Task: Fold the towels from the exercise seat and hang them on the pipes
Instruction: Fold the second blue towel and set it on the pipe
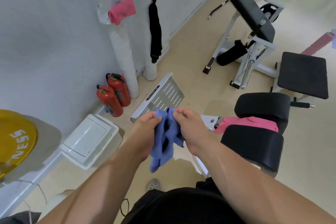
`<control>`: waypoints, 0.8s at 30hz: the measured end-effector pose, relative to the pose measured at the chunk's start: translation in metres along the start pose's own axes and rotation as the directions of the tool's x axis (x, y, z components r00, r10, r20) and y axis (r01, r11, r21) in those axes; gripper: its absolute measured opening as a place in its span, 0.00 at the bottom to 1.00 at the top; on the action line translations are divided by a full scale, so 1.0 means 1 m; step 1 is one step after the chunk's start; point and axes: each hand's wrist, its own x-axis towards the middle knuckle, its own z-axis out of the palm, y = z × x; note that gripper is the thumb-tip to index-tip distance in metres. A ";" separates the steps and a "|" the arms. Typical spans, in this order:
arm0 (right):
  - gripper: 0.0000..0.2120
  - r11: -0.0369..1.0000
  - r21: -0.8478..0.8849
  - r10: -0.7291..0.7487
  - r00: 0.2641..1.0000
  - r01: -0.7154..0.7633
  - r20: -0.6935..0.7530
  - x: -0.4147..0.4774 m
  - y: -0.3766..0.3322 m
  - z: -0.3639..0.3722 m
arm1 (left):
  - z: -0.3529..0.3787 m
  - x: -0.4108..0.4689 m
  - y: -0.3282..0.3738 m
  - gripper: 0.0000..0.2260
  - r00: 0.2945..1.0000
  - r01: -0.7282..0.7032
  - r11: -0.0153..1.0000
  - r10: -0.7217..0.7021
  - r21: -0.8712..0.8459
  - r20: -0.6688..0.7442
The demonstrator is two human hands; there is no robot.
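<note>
A blue towel point(164, 143) hangs crumpled between my two hands in front of my body. My left hand point(145, 132) pinches its top left edge and my right hand point(190, 129) pinches its top right edge. A pink towel point(249, 123) lies on the black exercise seat point(254, 145) to my right. Another pink towel point(121, 11), folded, sits on top of a white wrapped pipe point(125, 56) by the wall. A black towel point(155, 29) hangs on the second pipe point(151, 69) beside it.
Two red fire extinguishers point(112, 94) stand against the wall beside the pipes. A white lidded bin point(89, 140) is on the floor to my left, and a yellow weight plate point(14, 142) at the far left. A metal footplate point(163, 94) and black padded benches point(301, 72) stand ahead.
</note>
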 end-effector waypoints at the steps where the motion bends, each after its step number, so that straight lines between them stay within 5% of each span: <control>1: 0.08 1.000 0.030 -0.007 1.000 0.007 0.016 -0.002 -0.002 0.000 | 0.004 0.000 0.001 0.11 1.000 -0.005 0.999 0.005 -0.036 0.016; 7: 0.16 0.982 0.165 -0.100 0.992 0.086 0.079 -0.007 -0.013 -0.016 | 0.010 -0.003 0.003 0.14 0.992 -0.071 0.988 0.083 -0.134 0.089; 12: 0.21 0.941 0.336 -0.107 0.972 0.031 0.209 -0.014 -0.014 -0.022 | 0.016 -0.009 -0.005 0.10 0.992 -0.122 0.984 0.122 -0.127 -0.014; 19: 0.19 0.970 -0.044 -0.237 0.969 0.241 0.077 -0.019 -0.005 -0.017 | 0.023 -0.010 -0.001 0.06 0.984 -0.112 0.969 0.078 -0.221 -0.158; 24: 0.16 0.954 -0.072 -0.287 0.957 0.290 0.044 -0.021 -0.003 -0.013 | 0.019 -0.009 0.011 0.09 0.988 -0.109 0.943 0.069 -0.314 -0.137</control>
